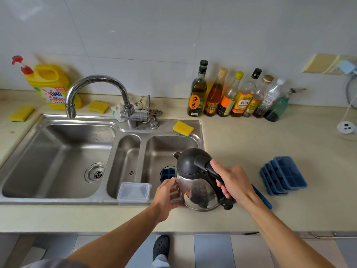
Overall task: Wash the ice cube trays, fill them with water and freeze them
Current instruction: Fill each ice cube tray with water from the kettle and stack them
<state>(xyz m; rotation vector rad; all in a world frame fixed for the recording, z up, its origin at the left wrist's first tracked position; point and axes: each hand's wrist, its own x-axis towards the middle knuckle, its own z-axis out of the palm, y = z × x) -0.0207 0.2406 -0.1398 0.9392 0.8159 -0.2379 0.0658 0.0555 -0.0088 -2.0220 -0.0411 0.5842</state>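
Note:
A steel kettle with a black lid and handle is held over the right sink basin's front edge. My right hand grips its black handle. My left hand cups its steel side. Behind the kettle, a blue ice cube tray lies in the right basin, mostly hidden. A stack of blue ice cube trays sits on the counter to the right. Another blue piece pokes out from under my right wrist.
A clear lidded plastic box rests on the sink's front rim. The curved faucet points over the large left basin. Yellow sponges, a detergent jug and several bottles line the back wall. A power strip lies far right.

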